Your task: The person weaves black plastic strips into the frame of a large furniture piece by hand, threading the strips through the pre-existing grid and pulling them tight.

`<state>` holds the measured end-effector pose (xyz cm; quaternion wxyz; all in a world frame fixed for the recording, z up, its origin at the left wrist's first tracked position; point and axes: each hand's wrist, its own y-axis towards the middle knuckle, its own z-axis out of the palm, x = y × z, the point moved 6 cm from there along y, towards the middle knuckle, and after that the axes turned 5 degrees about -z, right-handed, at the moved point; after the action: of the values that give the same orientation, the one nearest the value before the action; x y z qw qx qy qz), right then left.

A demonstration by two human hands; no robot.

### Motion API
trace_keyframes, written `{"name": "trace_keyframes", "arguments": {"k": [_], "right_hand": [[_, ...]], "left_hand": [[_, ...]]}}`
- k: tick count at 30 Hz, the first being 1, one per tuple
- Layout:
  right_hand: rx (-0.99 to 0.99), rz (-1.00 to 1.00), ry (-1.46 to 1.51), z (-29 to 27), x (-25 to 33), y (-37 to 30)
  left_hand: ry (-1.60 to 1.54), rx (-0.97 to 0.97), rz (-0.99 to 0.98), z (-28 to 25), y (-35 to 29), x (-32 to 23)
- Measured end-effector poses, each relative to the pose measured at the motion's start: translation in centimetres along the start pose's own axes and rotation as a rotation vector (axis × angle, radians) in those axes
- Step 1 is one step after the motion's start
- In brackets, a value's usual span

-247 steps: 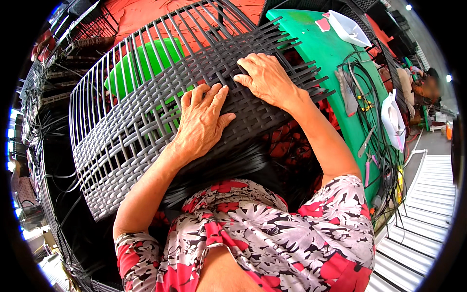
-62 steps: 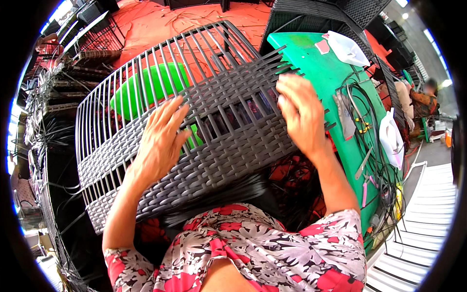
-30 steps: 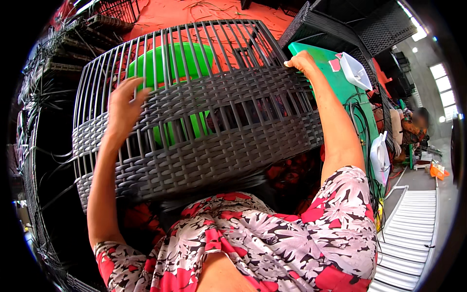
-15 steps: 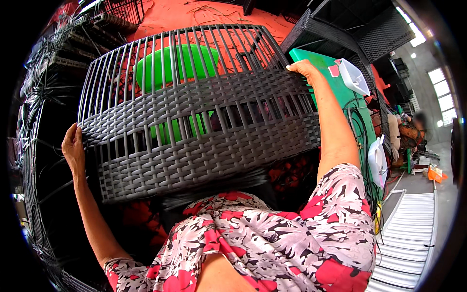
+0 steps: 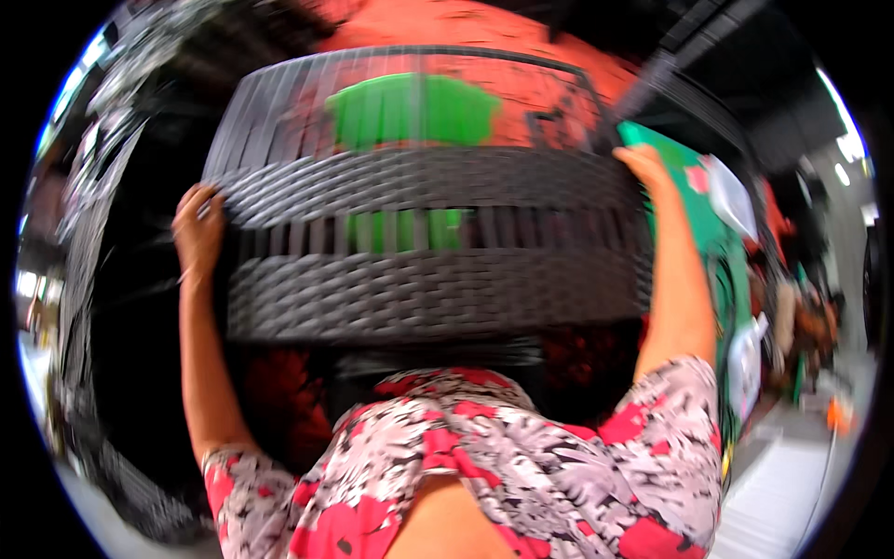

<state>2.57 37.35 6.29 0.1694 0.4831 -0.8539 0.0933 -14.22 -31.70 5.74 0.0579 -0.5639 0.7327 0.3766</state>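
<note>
Two hands carry one load here: the left hand (image 5: 198, 233) clamps the 9 o'clock edge of the grey woven basket (image 5: 433, 289), fingers curled over the upper band, and the right hand (image 5: 644, 168) clamps the far corner at 2 o'clock, fingers wrapped on the rim. We hold the basket raised in front of the chest, on its side, its open ribs facing away from us. For a sound grip we judge that both hands should stay on woven bands, not on the thin upright ribs, which may flex, and that the lift should stay level so neither wrist takes the whole weight. The picture is blurred, so fine finger placement cannot be told. Beyond the ribs, at 12 o'clock, a green tub (image 5: 414, 110) sits on the red floor (image 5: 466, 28). At 3 o'clock a green table (image 5: 717, 233) stands just beside the right forearm and could catch that corner. At 9 o'clock dark frames (image 5: 93, 233) are stacked near the left elbow.
</note>
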Motion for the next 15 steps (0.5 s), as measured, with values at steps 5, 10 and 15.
{"name": "trace_keyframes", "arguments": {"k": [5, 10, 15], "right_hand": [[-0.142, 0.007, 0.478, 0.6, -4.4, -1.6], [0.14, 0.145, 0.693, 2.2, -2.0, -2.4], [0.111, 0.122, 0.825, 2.6, -3.2, -2.0]], "left_hand": [[-0.059, -0.057, -0.045, 1.0, 1.4, 1.2], [-0.108, 0.078, -0.254, 0.8, 3.9, 6.5], [-0.457, 0.319, -0.41, 3.9, 5.7, 8.1]]}}
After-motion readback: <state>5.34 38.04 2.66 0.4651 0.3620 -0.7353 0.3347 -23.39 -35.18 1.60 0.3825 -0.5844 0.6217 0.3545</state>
